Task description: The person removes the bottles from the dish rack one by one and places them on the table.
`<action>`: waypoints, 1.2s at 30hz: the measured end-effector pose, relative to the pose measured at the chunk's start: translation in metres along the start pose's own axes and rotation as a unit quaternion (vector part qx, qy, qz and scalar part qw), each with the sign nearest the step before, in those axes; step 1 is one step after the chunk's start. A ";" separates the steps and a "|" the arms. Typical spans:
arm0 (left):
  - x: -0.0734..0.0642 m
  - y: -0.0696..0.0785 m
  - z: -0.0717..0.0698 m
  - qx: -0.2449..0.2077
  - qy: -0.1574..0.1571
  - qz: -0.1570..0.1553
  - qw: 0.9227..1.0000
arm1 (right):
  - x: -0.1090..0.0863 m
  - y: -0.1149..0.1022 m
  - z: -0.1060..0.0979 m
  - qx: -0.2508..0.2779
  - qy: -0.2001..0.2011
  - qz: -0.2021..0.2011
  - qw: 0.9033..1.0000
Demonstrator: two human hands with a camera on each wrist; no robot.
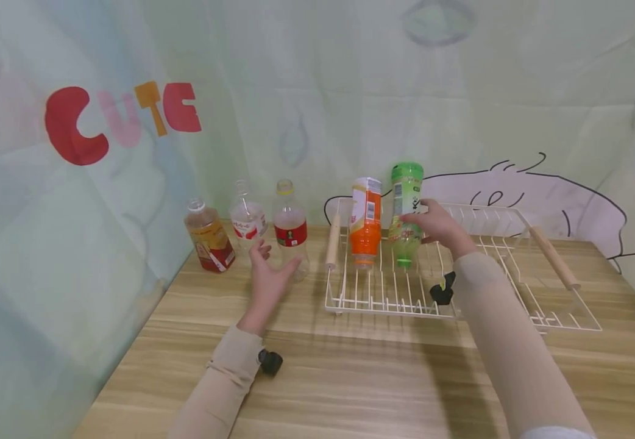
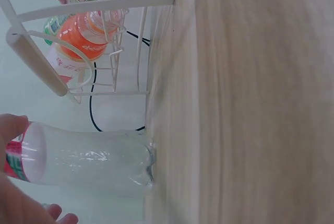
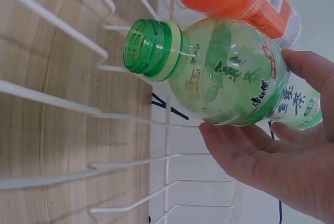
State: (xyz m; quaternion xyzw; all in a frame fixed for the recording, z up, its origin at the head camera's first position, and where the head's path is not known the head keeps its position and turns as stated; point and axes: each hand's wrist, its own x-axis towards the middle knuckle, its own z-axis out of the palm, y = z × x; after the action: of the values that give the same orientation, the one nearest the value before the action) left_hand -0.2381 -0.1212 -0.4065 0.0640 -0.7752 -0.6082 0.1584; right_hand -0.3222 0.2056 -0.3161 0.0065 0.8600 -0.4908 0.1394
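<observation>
In the head view, a green tea bottle (image 1: 407, 183) is upside down over the white wire rack (image 1: 389, 312). My right hand (image 1: 442, 224) holds it, thumb on one side and fingers on the other. The right wrist view shows the bottle's capless green neck (image 3: 151, 49) pointing down among the rack wires. My left hand (image 1: 268, 280) is spread at an upright clear bottle with a red label (image 1: 291, 235). From the left wrist, the thumb is right at this bottle's (image 2: 94, 156) label, while the other fingers stand apart on the far side.
An orange bottle (image 1: 365, 219) stands upside down in the rack, left of the green one. Wooden handles (image 1: 554, 257) flank the rack. Left of the red-labelled bottle stand a clear bottle with a white-and-red label (image 1: 248, 221) and a brownish bottle (image 1: 209, 238). A curtain (image 1: 295, 73) hangs behind the table.
</observation>
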 end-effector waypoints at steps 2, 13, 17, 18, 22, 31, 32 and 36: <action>-0.002 0.001 -0.002 -0.002 0.005 0.009 1.000 | -0.002 -0.002 -0.001 0.005 0.001 -0.008 1.000; -0.012 0.017 -0.007 -0.005 0.042 0.092 0.995 | -0.016 -0.015 -0.014 0.007 0.022 -0.041 0.999; -0.020 0.027 -0.007 0.007 0.050 0.136 0.989 | -0.021 -0.017 -0.021 0.002 0.034 -0.047 0.998; -0.022 0.030 -0.007 0.008 0.052 0.147 0.988 | -0.021 -0.018 -0.023 0.001 0.037 -0.047 0.998; -0.029 0.040 -0.008 0.016 0.053 0.175 0.983 | -0.029 -0.021 -0.028 -0.001 0.039 -0.061 0.997; -0.043 0.063 -0.015 0.054 0.033 0.228 0.972 | -0.056 -0.039 -0.037 -0.024 0.041 -0.100 0.994; -0.045 0.066 -0.016 0.058 0.028 0.232 0.971 | -0.059 -0.041 -0.038 -0.028 0.042 -0.105 0.993; -0.052 0.073 -0.020 0.081 0.005 0.259 0.963 | -0.072 -0.046 -0.035 -0.051 0.042 -0.120 0.991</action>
State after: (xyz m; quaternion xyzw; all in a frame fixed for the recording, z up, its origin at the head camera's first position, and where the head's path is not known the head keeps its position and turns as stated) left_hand -0.1764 -0.1061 -0.3406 -0.1229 -0.8114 -0.4811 0.3084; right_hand -0.2682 0.2204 -0.2431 -0.0829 0.8836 -0.4588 0.0432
